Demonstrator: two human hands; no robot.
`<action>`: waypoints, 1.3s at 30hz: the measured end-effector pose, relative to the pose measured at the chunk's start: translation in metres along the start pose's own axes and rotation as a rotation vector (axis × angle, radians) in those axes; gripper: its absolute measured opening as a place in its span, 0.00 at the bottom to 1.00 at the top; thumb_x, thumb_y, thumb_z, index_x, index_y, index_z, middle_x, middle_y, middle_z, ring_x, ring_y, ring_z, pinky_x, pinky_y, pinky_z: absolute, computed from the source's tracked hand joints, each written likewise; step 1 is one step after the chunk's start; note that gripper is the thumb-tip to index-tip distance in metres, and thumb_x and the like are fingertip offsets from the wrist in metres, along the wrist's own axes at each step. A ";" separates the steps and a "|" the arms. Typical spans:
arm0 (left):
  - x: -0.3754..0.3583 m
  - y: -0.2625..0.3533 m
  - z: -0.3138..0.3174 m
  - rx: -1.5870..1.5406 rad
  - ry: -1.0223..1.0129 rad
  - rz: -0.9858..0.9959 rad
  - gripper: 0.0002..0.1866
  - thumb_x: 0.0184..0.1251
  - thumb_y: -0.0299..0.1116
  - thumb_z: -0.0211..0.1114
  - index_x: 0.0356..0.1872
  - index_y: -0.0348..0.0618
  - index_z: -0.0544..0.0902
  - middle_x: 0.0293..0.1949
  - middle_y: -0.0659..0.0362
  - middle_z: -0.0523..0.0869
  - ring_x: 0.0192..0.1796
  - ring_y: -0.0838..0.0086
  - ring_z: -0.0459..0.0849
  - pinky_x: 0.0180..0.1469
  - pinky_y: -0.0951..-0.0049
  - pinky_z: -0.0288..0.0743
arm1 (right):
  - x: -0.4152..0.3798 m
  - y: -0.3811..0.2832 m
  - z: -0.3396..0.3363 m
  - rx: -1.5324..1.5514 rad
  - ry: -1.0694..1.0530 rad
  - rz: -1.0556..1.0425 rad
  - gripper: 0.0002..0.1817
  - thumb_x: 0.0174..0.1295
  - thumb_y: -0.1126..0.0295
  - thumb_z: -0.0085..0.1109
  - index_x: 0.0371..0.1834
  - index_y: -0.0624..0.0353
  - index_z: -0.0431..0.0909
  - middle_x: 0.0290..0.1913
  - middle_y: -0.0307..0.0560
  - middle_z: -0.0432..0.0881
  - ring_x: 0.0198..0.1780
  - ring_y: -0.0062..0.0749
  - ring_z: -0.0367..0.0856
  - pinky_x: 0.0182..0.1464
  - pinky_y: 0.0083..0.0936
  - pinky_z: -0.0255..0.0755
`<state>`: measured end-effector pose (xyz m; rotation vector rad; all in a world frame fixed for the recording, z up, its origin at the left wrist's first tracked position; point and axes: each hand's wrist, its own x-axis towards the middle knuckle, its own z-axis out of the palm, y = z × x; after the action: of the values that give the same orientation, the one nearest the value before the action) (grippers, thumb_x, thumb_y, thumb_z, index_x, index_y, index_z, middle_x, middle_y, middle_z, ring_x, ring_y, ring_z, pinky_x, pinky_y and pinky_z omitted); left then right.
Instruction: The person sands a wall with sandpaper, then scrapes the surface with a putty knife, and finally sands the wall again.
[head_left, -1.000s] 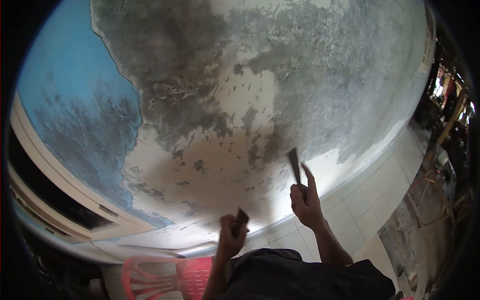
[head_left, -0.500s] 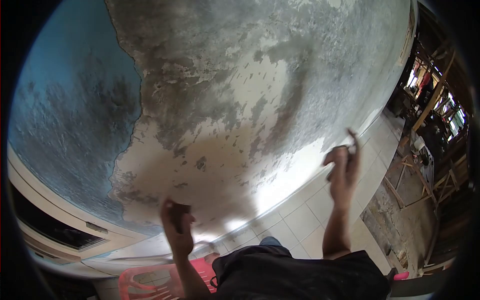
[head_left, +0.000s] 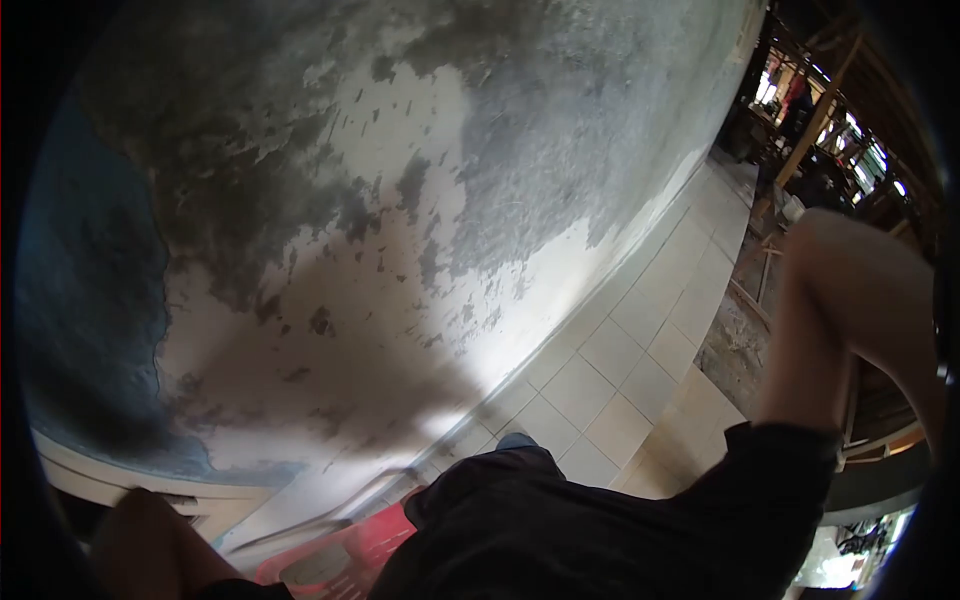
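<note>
Neither of my hands shows in the picture. My bent right arm [head_left: 810, 350] rises at the right, its elbow up and the forearm folding back past the right edge. At the lower left my left arm [head_left: 140, 550] is bent too, mostly in shadow, with its hand hidden from sight. In front of me stands a wall [head_left: 520, 170] with patchy grey plaster and whitish bare areas. Blue paint [head_left: 90, 290] covers its left part, ending in a ragged border. A dark shadow falls across the lower wall.
A red plastic chair [head_left: 385, 535] stands below me by the wall's foot. Pale floor tiles [head_left: 610, 355] run along the wall. Cream-coloured framing [head_left: 110, 470] lies at the lower left. Wooden beams [head_left: 820, 110] and clutter fill the background on the right.
Both hands, each with a dark object in it, were before the wall and have left the view as the arms folded up. The view has shifted right.
</note>
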<state>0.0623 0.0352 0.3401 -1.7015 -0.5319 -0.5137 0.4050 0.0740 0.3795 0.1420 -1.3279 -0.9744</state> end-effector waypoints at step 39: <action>-0.204 0.175 0.046 -0.474 -0.410 -0.886 0.35 0.66 0.54 0.60 0.66 0.44 0.61 0.64 0.52 0.64 0.64 0.55 0.65 0.69 0.56 0.55 | -0.123 0.000 0.020 -0.004 0.039 0.464 0.18 0.73 0.52 0.46 0.54 0.52 0.71 0.36 0.31 0.74 0.33 0.16 0.72 0.33 0.13 0.68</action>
<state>0.0079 0.0351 0.0729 -1.9751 -1.5926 -0.9763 0.3969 0.1643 0.2934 -0.1460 -1.2484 -0.5773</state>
